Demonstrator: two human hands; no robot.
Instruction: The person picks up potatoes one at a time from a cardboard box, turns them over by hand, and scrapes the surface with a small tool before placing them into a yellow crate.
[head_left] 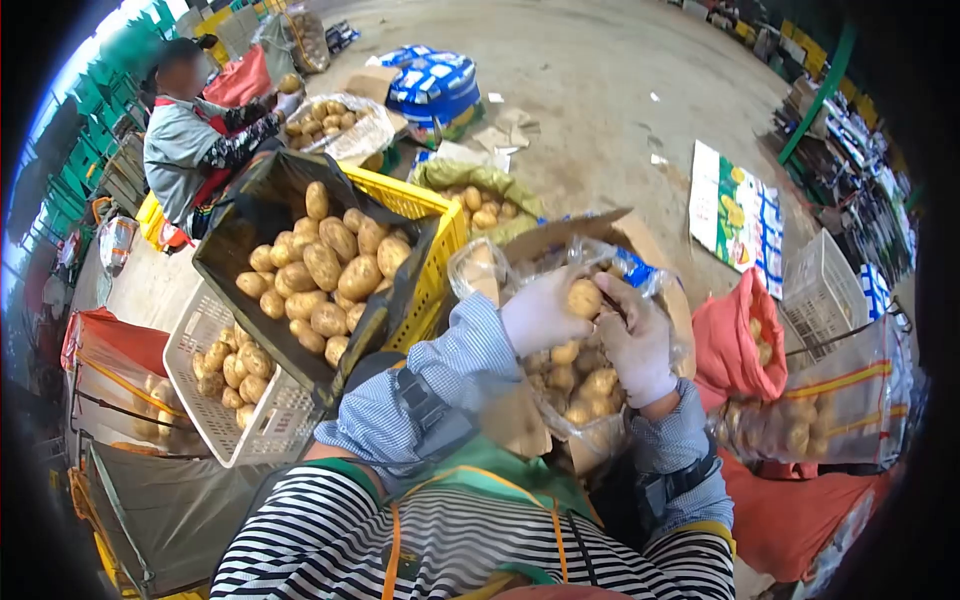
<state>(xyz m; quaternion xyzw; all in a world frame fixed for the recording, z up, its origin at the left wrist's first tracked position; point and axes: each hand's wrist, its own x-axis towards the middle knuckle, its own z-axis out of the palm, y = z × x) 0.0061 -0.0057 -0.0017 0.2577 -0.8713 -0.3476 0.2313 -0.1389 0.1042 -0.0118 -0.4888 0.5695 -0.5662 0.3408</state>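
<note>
My left hand [545, 312], in a pale glove, is closed around a potato [584, 298] above an open cardboard box [655, 240]. My right hand [638, 345], also gloved, has its darkened fingertips curled against the potato's right side. Whether anything small is tucked in those fingers I cannot make out. Below the hands, a clear plastic liner [600, 436] in the box holds more potatoes [595, 390]. Left of my hands, a yellow crate [440, 235] with a dark lining [235, 255] is tilted toward me and heaped with potatoes [322, 268].
A white crate [190, 345] with potatoes stands at lower left. On the right are a red sack [735, 345], clear bags of potatoes [805, 425] and a pale crate [825, 285]. Flattened printed cardboard [735, 210] lies on the floor. Another person [190, 140] handles a potato at upper left.
</note>
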